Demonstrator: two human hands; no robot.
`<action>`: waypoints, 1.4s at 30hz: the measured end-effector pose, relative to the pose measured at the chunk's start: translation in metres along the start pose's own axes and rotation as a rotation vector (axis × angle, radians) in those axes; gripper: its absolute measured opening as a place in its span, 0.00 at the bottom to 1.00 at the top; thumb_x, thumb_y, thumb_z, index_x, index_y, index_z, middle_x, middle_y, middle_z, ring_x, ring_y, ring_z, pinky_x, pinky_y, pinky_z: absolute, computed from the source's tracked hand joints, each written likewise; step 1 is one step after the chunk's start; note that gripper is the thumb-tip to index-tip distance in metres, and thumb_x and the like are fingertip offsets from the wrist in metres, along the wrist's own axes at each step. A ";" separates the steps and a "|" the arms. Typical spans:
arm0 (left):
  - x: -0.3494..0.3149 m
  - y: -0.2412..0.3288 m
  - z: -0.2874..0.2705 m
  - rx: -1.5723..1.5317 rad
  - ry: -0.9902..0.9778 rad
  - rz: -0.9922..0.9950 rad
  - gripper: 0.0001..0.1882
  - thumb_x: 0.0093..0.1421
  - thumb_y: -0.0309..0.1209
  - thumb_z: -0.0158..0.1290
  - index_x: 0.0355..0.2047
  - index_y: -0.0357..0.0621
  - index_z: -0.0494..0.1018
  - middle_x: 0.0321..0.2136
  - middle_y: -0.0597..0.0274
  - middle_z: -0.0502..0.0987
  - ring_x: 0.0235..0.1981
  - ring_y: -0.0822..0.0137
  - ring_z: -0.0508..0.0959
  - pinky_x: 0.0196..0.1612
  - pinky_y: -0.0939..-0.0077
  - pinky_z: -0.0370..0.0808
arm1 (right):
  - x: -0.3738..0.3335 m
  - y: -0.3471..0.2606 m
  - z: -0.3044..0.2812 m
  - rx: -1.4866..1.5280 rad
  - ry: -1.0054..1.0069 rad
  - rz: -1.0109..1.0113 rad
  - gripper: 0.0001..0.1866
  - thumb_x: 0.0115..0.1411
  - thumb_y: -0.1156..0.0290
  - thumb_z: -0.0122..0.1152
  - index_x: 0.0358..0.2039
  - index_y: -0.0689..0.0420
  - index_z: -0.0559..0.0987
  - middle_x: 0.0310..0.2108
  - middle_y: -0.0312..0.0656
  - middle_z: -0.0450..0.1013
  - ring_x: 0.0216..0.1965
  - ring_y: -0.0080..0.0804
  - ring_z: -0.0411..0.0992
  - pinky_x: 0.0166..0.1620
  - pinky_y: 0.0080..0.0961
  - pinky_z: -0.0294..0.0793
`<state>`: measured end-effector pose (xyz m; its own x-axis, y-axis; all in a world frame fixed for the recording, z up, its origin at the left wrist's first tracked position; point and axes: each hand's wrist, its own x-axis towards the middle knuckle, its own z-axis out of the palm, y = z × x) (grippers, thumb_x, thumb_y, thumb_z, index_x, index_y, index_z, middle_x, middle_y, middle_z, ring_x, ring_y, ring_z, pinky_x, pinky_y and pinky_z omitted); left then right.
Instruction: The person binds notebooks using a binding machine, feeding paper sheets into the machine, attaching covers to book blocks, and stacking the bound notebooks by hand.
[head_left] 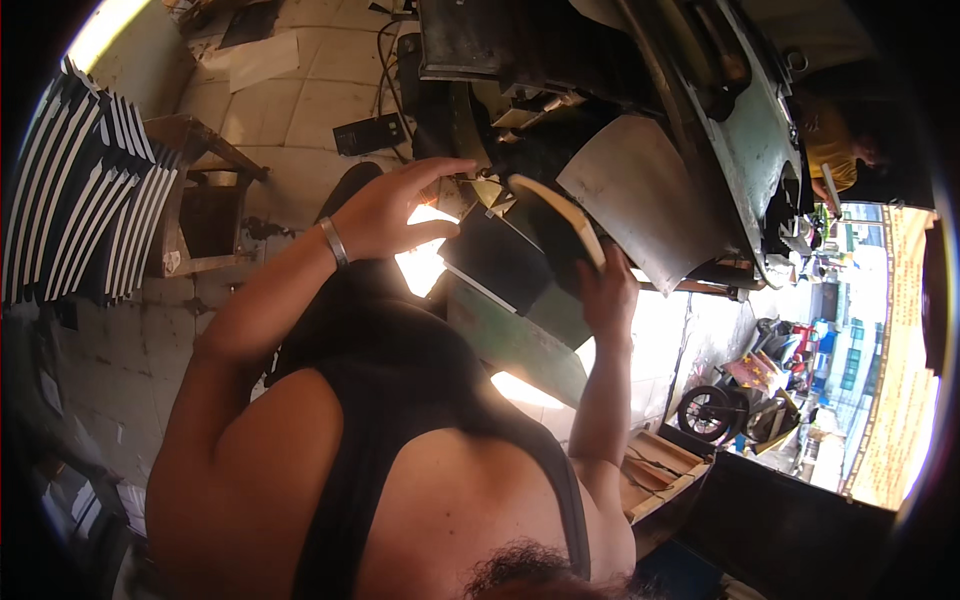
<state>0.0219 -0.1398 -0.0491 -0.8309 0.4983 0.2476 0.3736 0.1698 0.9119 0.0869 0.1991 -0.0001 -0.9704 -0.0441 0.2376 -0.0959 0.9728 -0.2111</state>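
My left hand [395, 210], with a band on its wrist, is raised on the left of the machine. Its fingers are stretched out and apart, with nothing in them. On the other side, my right hand [608, 292] grips the lower end of a dark book-like block with a thick cream edge [560, 212]. That block is tilted, and its far end comes close to a small metal part [485, 188] of the machine. Below it lies a dark flat piece with a white edge [495, 262]. The fingertips of my right hand are partly hidden in shadow.
A green-grey machine [745, 150] with a curved metal sheet [645, 190] stands ahead. Stacked dark pieces with white edges [85, 205] are at left, beside a wooden stand [205, 195]. A wooden tray [660, 470] sits at lower right. Another person [830, 150] and a motorbike [710, 412] are farther right.
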 end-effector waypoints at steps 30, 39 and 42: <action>-0.091 -0.115 0.025 0.415 0.107 -0.304 0.31 0.57 0.37 0.63 0.61 0.48 0.69 0.56 0.52 0.74 0.57 0.48 0.72 0.61 0.57 0.68 | 0.079 0.083 -0.065 -0.389 0.055 -0.036 0.07 0.60 0.77 0.53 0.39 0.54 0.71 0.38 0.47 0.74 0.37 0.55 0.77 0.38 0.50 0.76; -0.066 -0.118 0.028 0.459 0.073 -0.226 0.29 0.56 0.35 0.63 0.58 0.45 0.71 0.51 0.52 0.76 0.51 0.51 0.76 0.57 0.58 0.72 | 0.047 0.069 -0.029 -0.119 -0.222 0.177 0.17 0.54 0.71 0.67 0.44 0.53 0.75 0.43 0.48 0.75 0.44 0.56 0.75 0.45 0.49 0.73; -0.071 -0.123 0.026 0.340 0.167 -0.276 0.27 0.54 0.32 0.63 0.55 0.43 0.73 0.50 0.51 0.78 0.50 0.50 0.77 0.55 0.59 0.74 | 0.042 0.070 -0.013 0.049 -0.286 0.042 0.30 0.48 0.67 0.75 0.52 0.55 0.76 0.46 0.56 0.75 0.51 0.57 0.72 0.52 0.46 0.73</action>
<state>0.0460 -0.1737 -0.1874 -0.9628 0.2563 0.0851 0.2196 0.5595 0.7992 0.0420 0.2686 0.0079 -0.9962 -0.0733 -0.0474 -0.0584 0.9632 -0.2623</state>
